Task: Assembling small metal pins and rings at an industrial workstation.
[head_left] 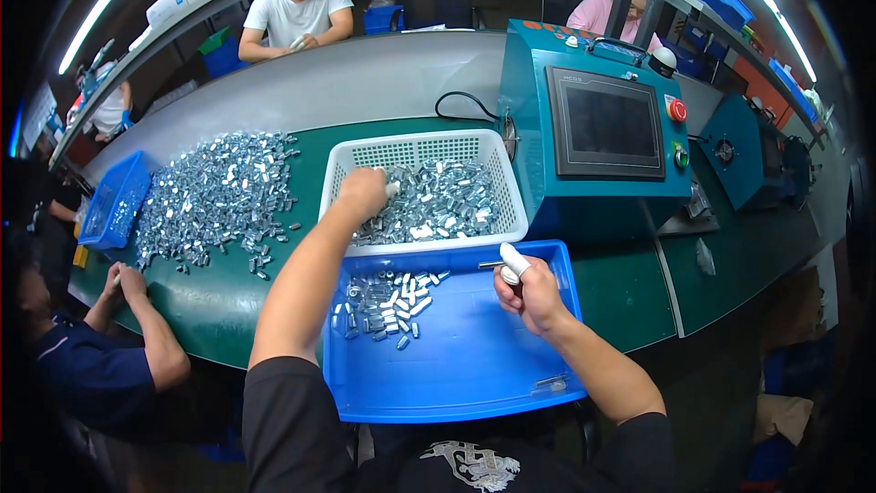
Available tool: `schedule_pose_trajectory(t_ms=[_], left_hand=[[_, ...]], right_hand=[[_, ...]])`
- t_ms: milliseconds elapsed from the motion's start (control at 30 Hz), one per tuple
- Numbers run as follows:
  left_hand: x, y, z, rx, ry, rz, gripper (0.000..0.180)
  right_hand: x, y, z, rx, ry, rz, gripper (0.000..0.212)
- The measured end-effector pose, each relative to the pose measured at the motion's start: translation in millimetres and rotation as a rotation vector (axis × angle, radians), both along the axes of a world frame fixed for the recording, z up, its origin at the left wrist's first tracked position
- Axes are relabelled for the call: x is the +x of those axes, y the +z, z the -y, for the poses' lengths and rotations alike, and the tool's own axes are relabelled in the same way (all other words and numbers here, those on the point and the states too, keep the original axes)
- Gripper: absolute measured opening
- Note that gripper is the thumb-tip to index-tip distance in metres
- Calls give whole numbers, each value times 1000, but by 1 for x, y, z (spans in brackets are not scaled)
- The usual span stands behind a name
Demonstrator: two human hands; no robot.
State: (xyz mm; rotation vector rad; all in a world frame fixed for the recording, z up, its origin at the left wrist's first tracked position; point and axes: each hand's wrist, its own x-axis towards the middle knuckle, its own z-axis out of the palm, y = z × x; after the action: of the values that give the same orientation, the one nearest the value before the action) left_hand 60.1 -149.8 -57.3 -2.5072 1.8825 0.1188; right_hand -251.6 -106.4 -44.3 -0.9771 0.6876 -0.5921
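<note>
My left hand reaches into the white perforated plastic basket, over a heap of small shiny metal cylinders. Its fingers look drawn together and are mostly hidden; one white-covered fingertip shows, but what it grips cannot be made out. Over the right part of the blue tray, my right hand is closed around a thin metal rod that points left. White covers sit on some of its fingertips. Loose metal cylinders lie in the tray's upper left.
A large pile of similar metal parts spreads across the green table, beside a blue bin. A teal machine with a screen stands right of the basket. A co-worker's hands rest at the left table edge; other people sit across.
</note>
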Motion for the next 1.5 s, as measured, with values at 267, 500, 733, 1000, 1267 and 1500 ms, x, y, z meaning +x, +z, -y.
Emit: schedule_pose_trajectory(t_ms=[267, 500, 733, 1000, 1267, 1500], left_hand=[[-39, 32, -55, -630, -151, -214, 18], [-123, -5, -118, -361, -422, -173, 13], [-147, -28, -98, -222, -352, -144, 10], [-168, -13, -119, -138, -530, -378, 23], [-144, 9, -106, -425, 27, -1794, 20], [-150, 8, -107, -450, -98, -1791, 14]], right_hand=[[-4, 3, 5, -21, -75, -9, 40], [1, 8, 6, -54, -29, -25, 40], [-2, 4, 0, -74, -89, -75, 40], [-4, 7, -1, -106, -136, -142, 41], [3, 8, -1, -276, -214, -180, 46], [-3, -3, -2, -407, -184, -225, 40]])
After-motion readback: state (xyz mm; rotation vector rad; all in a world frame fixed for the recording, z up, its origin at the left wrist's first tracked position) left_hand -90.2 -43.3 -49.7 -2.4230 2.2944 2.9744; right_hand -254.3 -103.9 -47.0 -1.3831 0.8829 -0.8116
